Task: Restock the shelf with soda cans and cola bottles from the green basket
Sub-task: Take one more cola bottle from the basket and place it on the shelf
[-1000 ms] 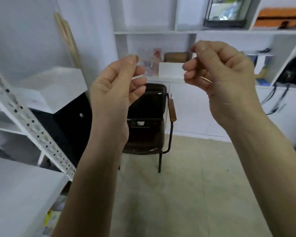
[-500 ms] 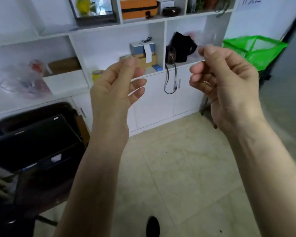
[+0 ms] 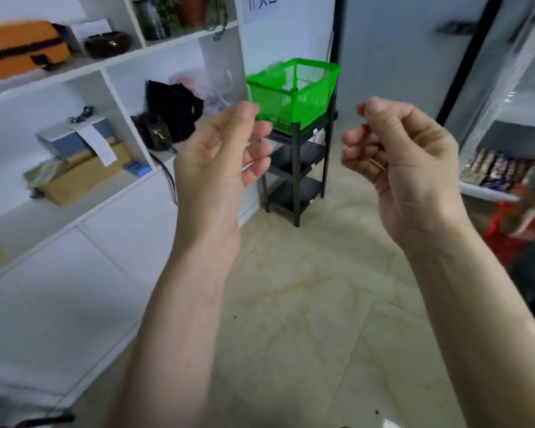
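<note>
Head view is looking down over two bare forearms raised in front of the body, above a pale tiled floor. Far left of the left hand, a white wall unit is holding an orange case on its upper shelf, and lower down a cardboard box with a blue box sitting on top of it. Closer to the left hand, a black bag is sitting in the next compartment. The left hand is hanging in the air with fingers loosely curled, thumb up, holding nothing. Between the two hands and beyond them, the green basket is sitting on top of a black rack against the far wall; its inside is not showing from here, so what it is carrying cannot be told. The right hand is hovering apart from the left, fingers curled inward toward the palm, a thin ring showing on one finger, gripping nothing. Right of the right hand, a white shelf is carrying a row of dark packets, blurred by motion.
</note>
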